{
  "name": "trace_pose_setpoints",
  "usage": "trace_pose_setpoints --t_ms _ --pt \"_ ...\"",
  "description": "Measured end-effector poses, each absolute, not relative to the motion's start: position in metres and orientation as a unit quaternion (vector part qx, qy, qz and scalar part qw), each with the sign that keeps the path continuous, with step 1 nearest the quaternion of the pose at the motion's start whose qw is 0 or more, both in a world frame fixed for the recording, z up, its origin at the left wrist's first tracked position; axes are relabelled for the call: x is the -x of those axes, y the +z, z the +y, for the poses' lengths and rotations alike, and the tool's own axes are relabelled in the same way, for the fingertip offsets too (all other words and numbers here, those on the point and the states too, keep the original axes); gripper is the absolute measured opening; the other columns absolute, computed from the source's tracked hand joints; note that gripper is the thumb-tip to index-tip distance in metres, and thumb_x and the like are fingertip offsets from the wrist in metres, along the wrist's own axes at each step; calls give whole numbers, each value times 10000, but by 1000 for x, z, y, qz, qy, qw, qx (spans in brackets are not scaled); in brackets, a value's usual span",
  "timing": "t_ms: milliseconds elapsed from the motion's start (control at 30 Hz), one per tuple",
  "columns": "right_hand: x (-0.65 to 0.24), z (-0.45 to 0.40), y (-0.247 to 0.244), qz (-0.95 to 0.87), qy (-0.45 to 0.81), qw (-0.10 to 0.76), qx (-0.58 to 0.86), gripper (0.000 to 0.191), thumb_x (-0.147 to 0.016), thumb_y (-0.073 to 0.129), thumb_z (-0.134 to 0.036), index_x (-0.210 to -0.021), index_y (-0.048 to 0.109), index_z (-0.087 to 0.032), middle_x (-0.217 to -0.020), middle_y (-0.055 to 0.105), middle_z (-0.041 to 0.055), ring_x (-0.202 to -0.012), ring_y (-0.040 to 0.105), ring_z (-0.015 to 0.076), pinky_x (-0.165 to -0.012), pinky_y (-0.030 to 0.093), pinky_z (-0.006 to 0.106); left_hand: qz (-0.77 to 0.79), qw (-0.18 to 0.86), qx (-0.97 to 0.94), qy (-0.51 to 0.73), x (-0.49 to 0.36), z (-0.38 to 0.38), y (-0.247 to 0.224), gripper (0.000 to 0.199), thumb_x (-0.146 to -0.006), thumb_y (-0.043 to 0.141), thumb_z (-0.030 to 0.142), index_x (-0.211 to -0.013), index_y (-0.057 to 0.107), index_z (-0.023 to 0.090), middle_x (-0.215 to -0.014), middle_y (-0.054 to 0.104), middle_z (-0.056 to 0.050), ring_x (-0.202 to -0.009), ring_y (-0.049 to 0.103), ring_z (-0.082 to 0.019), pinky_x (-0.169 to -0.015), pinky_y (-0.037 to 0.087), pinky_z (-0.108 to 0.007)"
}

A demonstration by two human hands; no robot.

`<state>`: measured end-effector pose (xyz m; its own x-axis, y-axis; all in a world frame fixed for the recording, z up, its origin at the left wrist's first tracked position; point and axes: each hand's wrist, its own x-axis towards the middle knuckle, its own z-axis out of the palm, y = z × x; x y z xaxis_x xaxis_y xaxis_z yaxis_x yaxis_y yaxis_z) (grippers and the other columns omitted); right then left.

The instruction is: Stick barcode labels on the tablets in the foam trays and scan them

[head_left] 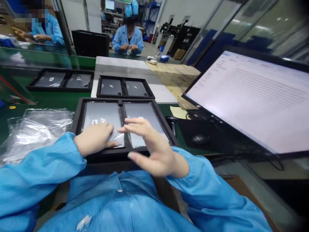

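Note:
Right in front of me lies a black two-compartment tray (76, 119). Its left compartment holds a grey tablet in a clear plastic bag (102, 111); the right one holds a second bagged tablet (142, 111). My left hand (96, 137) rests on the lower part of the left tablet, thumb out to the side and fingers partly hidden from view. Above the right tablet's lower half, my right hand (154, 148) hovers with its fingers stretched and thumb spread, holding nothing. Part of that tablet is hidden behind the hand.
Left of the tray lies a pile of clear plastic bags (41, 129). Behind are two more trays with tablets, one on the left (63, 80) and one central (123, 87). A monitor (251, 103) and mouse (201, 138) stand right. Two co-workers sit beyond the bench.

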<state>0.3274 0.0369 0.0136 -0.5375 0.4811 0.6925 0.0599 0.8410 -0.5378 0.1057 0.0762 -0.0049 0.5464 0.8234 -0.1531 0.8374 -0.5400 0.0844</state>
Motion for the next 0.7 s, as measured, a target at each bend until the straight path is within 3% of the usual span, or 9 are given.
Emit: trace_pose_setpoints --t_ms 100,200,333,433,567,633,700 --pt "-328 71 13 -779 327 465 266 271 -905 663 -232 -1175 664 -209 -1143 723 96 -1141 667 250 -1045 512 468 517 85 -851 -25 -80 79 -1 258 -973 485 392 -956 600 161 -928 659 -108 -847 631 -288 -709 412 -365" --pt "-322 101 16 -712 429 434 347 133 -880 700 -256 -991 692 -183 -1006 748 75 -958 721 212 -899 580 390 614 171 -759 132 -41 76 1 278 -927 495 436 -822 550 184 -780 609 -52 -729 576 -231 -647 369 -325" --pt "-290 125 18 -661 517 286 462 132 -841 727 -158 -964 679 -156 -860 742 59 -752 729 180 -716 591 312 622 345 -609 351 -9 66 -11 367 -872 578 539 -795 534 184 -737 548 -8 -692 517 -175 -633 376 -285" --pt "-255 134 12 -656 526 185 509 181 -831 754 -135 -983 657 -151 -738 727 45 -640 700 167 -594 548 264 596 375 -569 425 -7 59 -22 323 -866 647 473 -769 542 184 -726 549 2 -711 530 -162 -648 392 -273" --pt "-222 141 -5 -692 492 134 510 305 -796 811 -221 -1042 642 -161 -609 695 14 -565 656 164 -484 447 231 558 416 -514 502 -13 54 -34 230 -871 685 367 -778 581 183 -990 717 -44 -981 669 -209 -858 491 -311" --pt "-215 142 -15 -694 493 149 503 340 -792 790 -195 -1085 620 -165 -599 688 -6 -566 652 161 -480 433 227 537 433 -477 544 -15 53 -41 165 -873 684 310 -805 603 183 -1148 725 -52 -1055 693 -221 -941 504 -335" --pt "-213 143 -25 -687 500 179 496 353 -774 757 -123 -1087 600 -173 -624 690 -25 -576 650 148 -507 446 225 516 434 -459 578 -19 52 -49 131 -875 685 277 -815 615 185 -1184 727 -47 -1058 709 -219 -967 514 -334"
